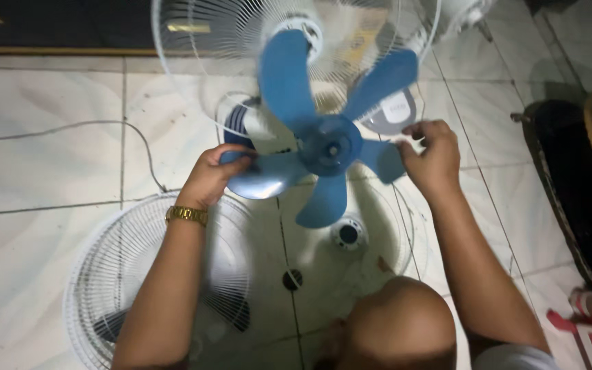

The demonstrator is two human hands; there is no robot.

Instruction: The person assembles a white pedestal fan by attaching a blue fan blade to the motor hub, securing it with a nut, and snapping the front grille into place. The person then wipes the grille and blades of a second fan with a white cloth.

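Blue plastic fan blade (pixel 328 144), five-lobed, sits at the centre of the head view, held in front of the white wire rear guard (pixel 193 62) of a fan that leans over the tiled floor (pixel 35 171). Left hand (pixel 208 177), with a gold-coloured watch (pixel 186 215) at the wrist, has its fingers curled closed around the edge of the lower-left lobe. Right hand (pixel 433 159) has its fingers pinched together at the tip of the right-hand lobe. Judgement: the blade looks light and thin, stiff near the hub but likely to flex at the lobe tips; smooth plastic, so somewhat slippery, and prone to cracking if bent hard. The hub or the lobe roots appear the safest hold; the present grips are on the outer lobes. A second wire guard (pixel 104 274) lies flat on the floor below the left forearm, apart from the blade. A small white round cap (pixel 348 233) lies on the floor just under the lowest lobe. A grey cord (pixel 70 127) trails across the tiles at left. No containers with contents can be made out; dark objects at the right edge are too dim to identify.
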